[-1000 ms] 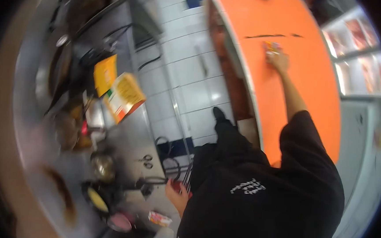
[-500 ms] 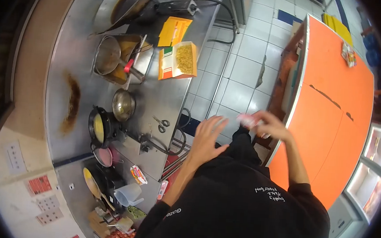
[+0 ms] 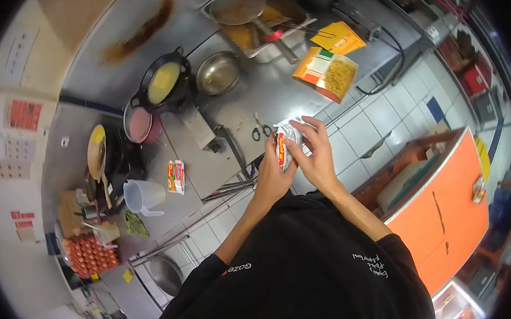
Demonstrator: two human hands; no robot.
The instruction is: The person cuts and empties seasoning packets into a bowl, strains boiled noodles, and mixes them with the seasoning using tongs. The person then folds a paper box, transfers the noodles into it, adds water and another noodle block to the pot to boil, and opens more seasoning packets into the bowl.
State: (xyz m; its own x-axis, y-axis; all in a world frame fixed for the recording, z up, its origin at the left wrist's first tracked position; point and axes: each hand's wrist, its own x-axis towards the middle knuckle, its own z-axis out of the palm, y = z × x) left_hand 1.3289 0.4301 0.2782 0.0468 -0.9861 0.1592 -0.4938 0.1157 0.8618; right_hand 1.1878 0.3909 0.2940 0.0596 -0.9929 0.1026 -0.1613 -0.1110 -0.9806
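Observation:
In front of my chest, both hands hold a white instant noodle packet [image 3: 281, 149] with a red and yellow label. My left hand [image 3: 274, 177] grips its near end from the left. The fingers of my right hand [image 3: 317, 155] are curled over its right side. Just beyond the packet, black-handled scissors [image 3: 262, 128] lie on the steel counter [image 3: 244, 108]. A second noodle packet [image 3: 176, 176] rests on the counter to the left, beside a clear plastic jug [image 3: 143, 197].
Across the counter stand a black pan [image 3: 164, 82] with yellow contents, a steel bowl [image 3: 219, 72], a large strainer [image 3: 238, 4] and an open paper box of noodles [image 3: 338, 76]. Trays of eggs [image 3: 90, 256] sit at lower left. An orange-topped table [image 3: 441, 217] is on my right.
My right hand has brought the packet from beside the orange table to my left hand, which has closed on it. The view has turned toward the counter's left part.

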